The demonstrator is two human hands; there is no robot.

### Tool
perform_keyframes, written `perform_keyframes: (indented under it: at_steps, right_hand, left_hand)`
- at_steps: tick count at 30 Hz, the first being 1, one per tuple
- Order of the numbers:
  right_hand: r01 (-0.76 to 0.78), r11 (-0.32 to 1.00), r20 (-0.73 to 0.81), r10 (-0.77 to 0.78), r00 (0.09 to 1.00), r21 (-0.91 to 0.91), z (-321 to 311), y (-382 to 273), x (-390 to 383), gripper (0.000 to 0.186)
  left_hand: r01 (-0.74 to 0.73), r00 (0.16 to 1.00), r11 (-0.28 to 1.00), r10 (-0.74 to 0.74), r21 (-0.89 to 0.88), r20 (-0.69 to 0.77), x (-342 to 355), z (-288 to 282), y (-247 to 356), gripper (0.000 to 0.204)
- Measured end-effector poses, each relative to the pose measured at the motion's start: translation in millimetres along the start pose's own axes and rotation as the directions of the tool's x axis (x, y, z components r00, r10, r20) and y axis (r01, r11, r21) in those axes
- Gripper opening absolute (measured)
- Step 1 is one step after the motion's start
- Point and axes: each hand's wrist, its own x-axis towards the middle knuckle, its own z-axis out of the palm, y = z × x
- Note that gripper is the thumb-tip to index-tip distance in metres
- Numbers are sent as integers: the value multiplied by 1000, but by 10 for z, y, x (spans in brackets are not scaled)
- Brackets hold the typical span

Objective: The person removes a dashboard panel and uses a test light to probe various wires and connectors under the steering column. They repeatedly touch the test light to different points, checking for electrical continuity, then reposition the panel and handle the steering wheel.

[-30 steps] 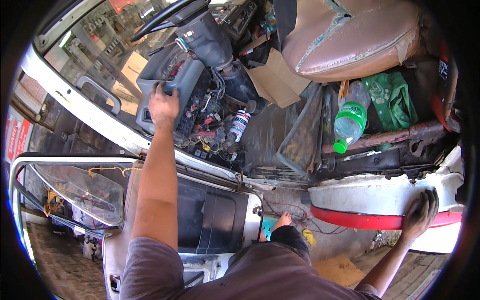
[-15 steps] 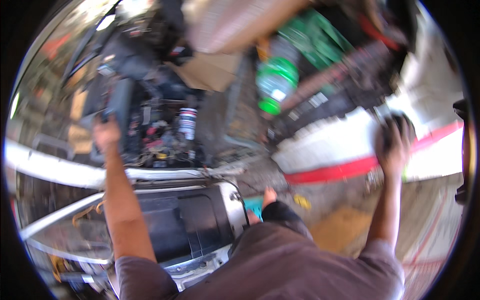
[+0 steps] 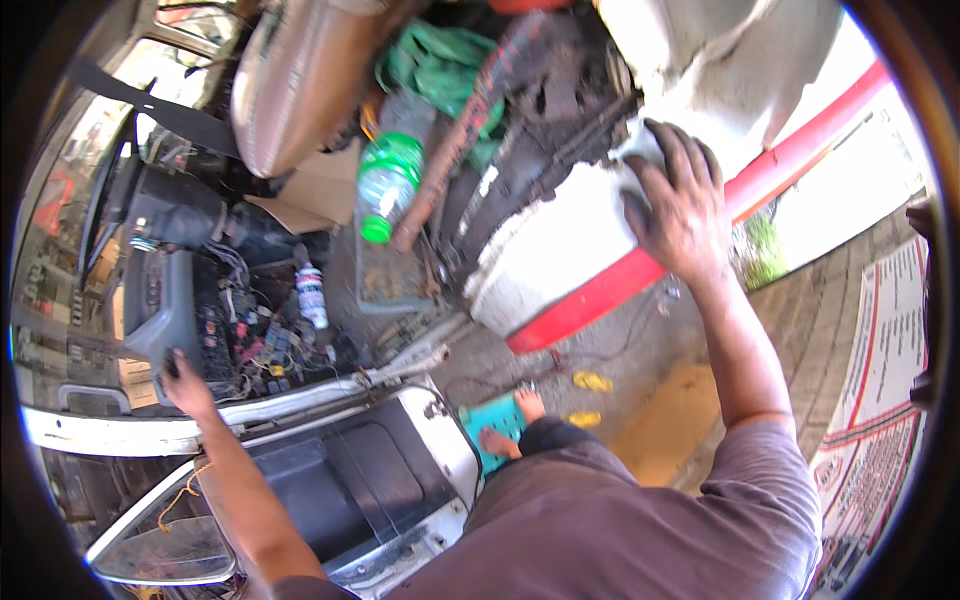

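My left hand (image 3: 187, 388) is at the lower end of a grey plastic trim panel (image 3: 172, 318), its darkened fingers curled at the panel's edge. Beside that panel are tangled wires and connectors (image 3: 265, 345), with a white labelled can (image 3: 311, 296) among them. My right hand (image 3: 690, 205) rests with fingers spread on a white body panel (image 3: 570, 245) edged by a red band (image 3: 590, 300). Its fingertips are blackened and it grips nothing.
A green-labelled plastic bottle (image 3: 388, 180) lies by a rusty bar (image 3: 450, 150) and green cloth (image 3: 435, 65). Below is a white-framed door (image 3: 335, 450) with a black inner panel. My bare feet are on a turquoise mat (image 3: 485, 425), near yellow slippers (image 3: 592, 381) on the floor.
The blurred view has swung round and steadied, so the bottle and white panel appear farther left. My left hand stays by the grey trim panel, my right hand on the white body panel.
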Motion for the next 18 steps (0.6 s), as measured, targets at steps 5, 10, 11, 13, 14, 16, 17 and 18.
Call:
perform_keyframes:
  at_steps: [5,10,11,13,14,16,17,18]
  right_hand:
    - [-14,999,13,13,1000,29,-5,5,-42,42]
    - [31,997,-14,-30,999,77,35,56,-78,43]
    - [39,996,-33,-37,999,79,38,49,-80,42]
    - [53,996,-50,-50,998,68,42,34,-68,39]
    - [59,996,-58,-56,997,60,51,26,-57,37]
    - [89,996,-58,-89,994,5,73,24,-35,34]
    - [97,995,-68,-97,993,-7,94,20,-31,34]
    - [85,996,-74,-86,994,-25,113,15,-35,34]
  left_hand:
    - [126,983,974,-98,-187,154,-2244,-323,466,47]
    - [370,849,902,-232,-221,475,-4225,-814,903,42]
    - [261,870,938,-126,-228,476,-4415,-945,904,42]
    - [152,845,974,-39,-169,533,-4809,-1274,910,43]
    - [197,823,972,-92,-131,561,-4926,-1390,877,43]
    - [230,802,968,-133,-96,582,-5030,-1581,732,42]
    - [191,810,973,-82,-128,580,-5038,-1636,648,41]
    - [218,785,971,-115,-98,609,-5053,-1653,608,41]
